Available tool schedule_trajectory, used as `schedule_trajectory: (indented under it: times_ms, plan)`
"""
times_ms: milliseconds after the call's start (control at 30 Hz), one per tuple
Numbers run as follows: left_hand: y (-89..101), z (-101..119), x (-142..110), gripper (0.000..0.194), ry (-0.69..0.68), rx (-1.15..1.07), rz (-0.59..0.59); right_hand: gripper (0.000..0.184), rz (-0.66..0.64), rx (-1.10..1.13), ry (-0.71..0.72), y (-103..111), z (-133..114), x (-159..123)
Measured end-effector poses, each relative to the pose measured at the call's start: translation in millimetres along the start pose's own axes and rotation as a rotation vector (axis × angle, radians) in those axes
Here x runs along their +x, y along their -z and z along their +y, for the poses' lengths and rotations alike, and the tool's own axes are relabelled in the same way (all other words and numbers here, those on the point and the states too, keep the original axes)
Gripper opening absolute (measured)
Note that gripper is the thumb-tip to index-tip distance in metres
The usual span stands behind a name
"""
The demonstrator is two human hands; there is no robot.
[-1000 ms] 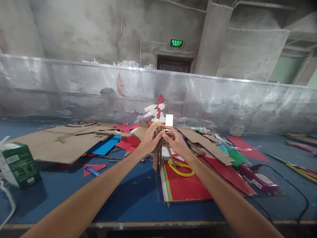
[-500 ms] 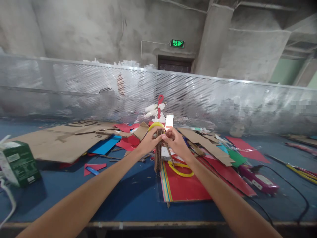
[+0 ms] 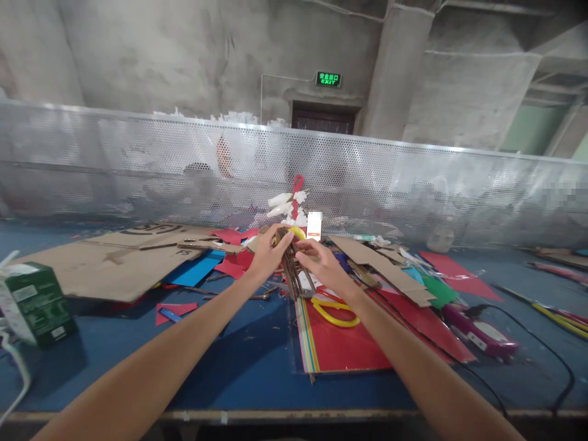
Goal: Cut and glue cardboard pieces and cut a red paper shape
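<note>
My left hand [image 3: 270,250] is closed around the upper end of a bundle of thin brown cardboard strips [image 3: 290,274], which tilts with its lower end toward the right. Close to the bundle's right side is my right hand [image 3: 319,260], fingers curled, with a single brown strip [image 3: 312,280] at its fingertips; part of this grip is hidden. Behind both hands shows a yellow curved piece [image 3: 297,233]. Beneath the right hand, a yellow loop [image 3: 337,321] lies on a pack of red paper [image 3: 353,352] with coloured edges.
A phone with a lit screen [image 3: 314,226] stands beyond my hands, beside white flowers on a red stem [image 3: 298,199]. Flat cardboard [image 3: 105,263] lies left, a green box [image 3: 39,306] nearer. On the right are a purple device [image 3: 482,334] with a cable and cardboard scraps [image 3: 381,263].
The bundle has gone from nearly upright to tilted, its top shifting left with my left hand. My hands, close together before, are now a little apart; my right hand is slightly lower.
</note>
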State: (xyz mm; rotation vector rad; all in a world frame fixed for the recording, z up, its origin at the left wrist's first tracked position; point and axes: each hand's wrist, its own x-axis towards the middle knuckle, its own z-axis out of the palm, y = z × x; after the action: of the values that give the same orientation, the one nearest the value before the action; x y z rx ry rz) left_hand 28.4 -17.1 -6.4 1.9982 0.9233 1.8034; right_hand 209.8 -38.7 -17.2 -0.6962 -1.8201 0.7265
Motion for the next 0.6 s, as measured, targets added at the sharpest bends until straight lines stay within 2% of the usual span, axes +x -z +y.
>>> schedule_trajectory:
  times_ms: [167,267,433,600]
  plan:
    - [4.2,5,2,0.031,0.034,-0.04,0.115,0.087,-0.33,0.25,-0.24,-11,6,-10]
    - [4.0,8,1,0.033,0.042,-0.059,0.117,0.105,-0.391,0.295,-0.306,-18,6,-14]
    - [0.4,9,-2,0.033,0.026,-0.025,0.12,0.108,-0.357,0.138,-0.207,-21,2,-15]
    - [-2.4,9,-4,0.035,0.032,-0.077,0.124,0.103,-0.331,0.102,-0.075,-19,0,-14]
